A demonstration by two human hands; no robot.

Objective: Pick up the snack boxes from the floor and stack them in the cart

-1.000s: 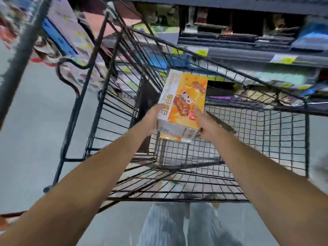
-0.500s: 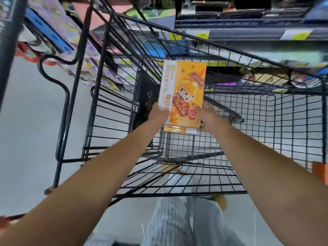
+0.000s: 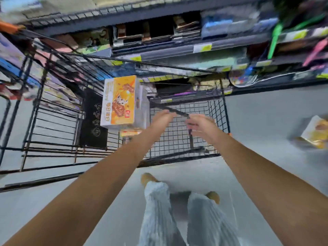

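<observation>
An orange and white snack box (image 3: 118, 102) lies in the black wire cart (image 3: 179, 139), on top of another box whose edge shows just below it. My left hand (image 3: 162, 118) and my right hand (image 3: 200, 126) hover over the cart to the right of the box, apart from it, fingers relaxed and holding nothing. Another orange snack box (image 3: 315, 133) lies on the grey floor at the far right, blurred.
Store shelves (image 3: 195, 50) full of packaged goods run along the far side of the cart. My legs and shoes (image 3: 177, 201) stand on the grey floor just behind the cart. A black panel (image 3: 93, 119) hangs inside the cart's left part.
Both hands let go of the orange box, which now lies in the cart, and drew back to the right. The view swung right, bringing the floor box into sight.
</observation>
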